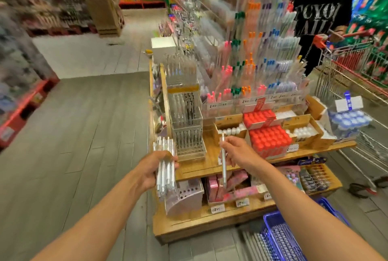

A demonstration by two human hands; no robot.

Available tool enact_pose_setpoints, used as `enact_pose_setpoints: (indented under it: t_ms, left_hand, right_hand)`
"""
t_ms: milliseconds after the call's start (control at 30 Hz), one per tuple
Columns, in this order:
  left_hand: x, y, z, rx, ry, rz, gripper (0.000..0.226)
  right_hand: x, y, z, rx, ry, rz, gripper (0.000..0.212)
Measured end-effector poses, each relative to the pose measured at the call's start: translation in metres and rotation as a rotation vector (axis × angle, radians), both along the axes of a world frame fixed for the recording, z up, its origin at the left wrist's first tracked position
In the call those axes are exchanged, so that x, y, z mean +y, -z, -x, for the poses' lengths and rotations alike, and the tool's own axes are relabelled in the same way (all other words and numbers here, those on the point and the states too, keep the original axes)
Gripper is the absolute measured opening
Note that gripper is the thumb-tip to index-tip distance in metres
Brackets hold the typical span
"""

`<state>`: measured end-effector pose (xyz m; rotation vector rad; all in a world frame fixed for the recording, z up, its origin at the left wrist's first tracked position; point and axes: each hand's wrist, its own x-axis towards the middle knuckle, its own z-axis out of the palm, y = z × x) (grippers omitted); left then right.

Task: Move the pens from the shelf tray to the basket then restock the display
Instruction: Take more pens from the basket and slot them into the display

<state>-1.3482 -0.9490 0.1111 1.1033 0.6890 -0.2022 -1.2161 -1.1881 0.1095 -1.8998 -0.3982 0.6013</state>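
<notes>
Held bundle of pens (165,168) upright in left hand (152,171); pinched single pen (223,162) vertical in right hand (235,151), over shelf (210,168) front edge, clear tray (188,134) beside, blue basket (279,237) below.

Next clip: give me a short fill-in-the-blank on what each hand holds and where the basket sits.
1. The left hand grips a ____ of white pens.
2. The right hand pinches a ____ pen, apart from the others.
3. The blue basket stands on the ____, below the right forearm.
4. The clear acrylic pen tray stands on the wooden shelf, ____ the two hands.

Missing words: bundle; single; floor; between
</notes>
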Motion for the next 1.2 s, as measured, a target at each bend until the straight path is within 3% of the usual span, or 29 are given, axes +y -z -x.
enact_pose_setpoints:
  t_ms: [133,267,700,933,1000,1200]
  left_hand:
    - [0.027,-0.004,-0.021,-0.022,-0.017,0.029,0.03]
    - [0.043,-0.01,-0.048,-0.033,-0.028,0.033,0.021]
    - [0.084,-0.037,-0.173,-0.112,-0.134,0.033,0.017]
    - [0.094,-0.043,-0.203,-0.129,-0.172,0.033,0.018]
    - [0.099,-0.043,-0.208,-0.13,-0.178,0.029,0.017]
    - [0.11,-0.046,-0.225,-0.119,-0.151,0.04,0.01]
  right_hand:
    - [0.031,-0.002,-0.027,-0.038,-0.014,-0.009,0.022]
    - [0.059,-0.011,-0.065,-0.054,-0.051,0.005,0.027]
    - [0.136,-0.08,-0.204,-0.202,-0.179,-0.057,0.019]
    - [0.175,-0.13,-0.255,-0.322,-0.118,-0.346,0.002]
    - [0.189,-0.142,-0.264,-0.4,-0.119,-0.381,0.006]
    - [0.23,-0.149,-0.279,-0.747,-0.176,-0.078,0.013]
